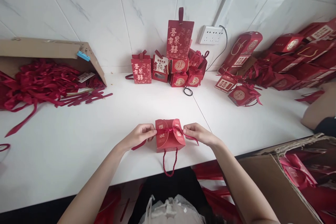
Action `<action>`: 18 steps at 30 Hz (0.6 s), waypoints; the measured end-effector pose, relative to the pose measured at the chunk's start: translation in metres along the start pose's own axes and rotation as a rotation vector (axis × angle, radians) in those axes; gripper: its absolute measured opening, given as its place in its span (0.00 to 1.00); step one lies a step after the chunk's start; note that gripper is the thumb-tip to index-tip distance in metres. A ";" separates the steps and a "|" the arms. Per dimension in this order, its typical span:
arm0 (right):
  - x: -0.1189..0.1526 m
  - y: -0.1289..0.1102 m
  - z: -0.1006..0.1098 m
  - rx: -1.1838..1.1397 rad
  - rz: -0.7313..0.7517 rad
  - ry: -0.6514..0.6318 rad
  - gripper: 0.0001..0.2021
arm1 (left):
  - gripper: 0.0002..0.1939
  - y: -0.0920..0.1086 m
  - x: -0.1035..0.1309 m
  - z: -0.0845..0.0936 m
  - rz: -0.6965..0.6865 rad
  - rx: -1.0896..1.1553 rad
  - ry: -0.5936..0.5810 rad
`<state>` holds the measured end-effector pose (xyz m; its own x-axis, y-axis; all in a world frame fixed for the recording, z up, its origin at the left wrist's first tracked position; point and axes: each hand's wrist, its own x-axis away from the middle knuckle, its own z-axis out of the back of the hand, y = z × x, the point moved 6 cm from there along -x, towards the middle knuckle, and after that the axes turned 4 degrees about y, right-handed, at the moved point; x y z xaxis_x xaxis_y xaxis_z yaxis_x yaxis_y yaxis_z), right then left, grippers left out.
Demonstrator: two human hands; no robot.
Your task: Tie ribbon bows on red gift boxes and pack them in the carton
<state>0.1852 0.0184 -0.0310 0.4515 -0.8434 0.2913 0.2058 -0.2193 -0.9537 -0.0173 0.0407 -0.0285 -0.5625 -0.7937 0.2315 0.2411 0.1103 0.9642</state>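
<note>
A red gift box [172,142] with gold lettering sits near the front edge of the white table. A thin red ribbon [170,130] crosses its top and meets in a knot at the middle. At the box's left side, my left hand [143,134] pinches one end of that ribbon, and a tail hangs below the fingers. My right hand [197,133] grips the other end on the right side, with its tail trailing past the palm. From the front of the box a twisted red cord handle [170,174] hangs over the table edge.
Several red boxes [180,65] stand against the tiled wall, with a black ring [188,91] before them. At the left, a cardboard box [96,63] spills red ribbons [44,80]. More red boxes [238,94] are at the right, near another person's arm [319,106] and a carton [265,178].
</note>
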 end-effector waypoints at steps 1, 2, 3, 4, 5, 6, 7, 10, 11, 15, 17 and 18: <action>0.000 0.001 0.001 -0.052 0.005 -0.001 0.24 | 0.17 -0.001 0.000 0.000 0.003 -0.001 -0.001; 0.001 0.002 0.003 -0.100 0.008 0.002 0.24 | 0.17 -0.001 0.000 0.001 0.008 -0.002 -0.001; 0.001 0.003 0.006 -0.138 0.007 0.007 0.24 | 0.17 -0.002 0.000 0.002 0.013 0.000 -0.001; 0.001 0.005 0.009 -0.163 0.001 0.014 0.23 | 0.18 -0.003 0.000 0.002 0.015 0.005 -0.002; 0.001 0.006 0.013 -0.175 -0.009 0.024 0.22 | 0.18 -0.005 0.000 0.003 0.014 0.013 -0.004; 0.001 0.008 0.018 -0.177 -0.023 0.041 0.21 | 0.19 -0.006 0.001 0.005 0.011 0.023 -0.005; 0.001 0.010 0.023 -0.174 -0.036 0.061 0.20 | 0.19 -0.008 0.001 0.006 0.006 0.030 -0.006; 0.003 0.015 0.033 -0.168 -0.065 0.098 0.19 | 0.20 -0.016 0.002 0.010 0.003 0.037 -0.008; 0.003 0.017 0.033 -0.172 -0.068 0.091 0.19 | 0.20 -0.019 0.002 0.011 0.003 0.043 -0.012; -0.002 0.026 0.028 -0.209 -0.052 0.016 0.19 | 0.21 -0.026 0.002 0.013 0.003 0.075 -0.045; -0.004 0.029 0.026 -0.205 -0.055 -0.015 0.19 | 0.20 -0.027 0.002 0.013 0.023 0.084 -0.069; -0.005 0.030 0.026 -0.191 -0.058 -0.030 0.18 | 0.19 -0.026 0.002 0.013 0.036 0.085 -0.085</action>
<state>0.2115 0.0283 -0.0586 0.4696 -0.8124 0.3457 0.0649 -0.3587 -0.9312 -0.0352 0.0442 -0.0514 -0.6204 -0.7355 0.2724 0.1966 0.1904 0.9618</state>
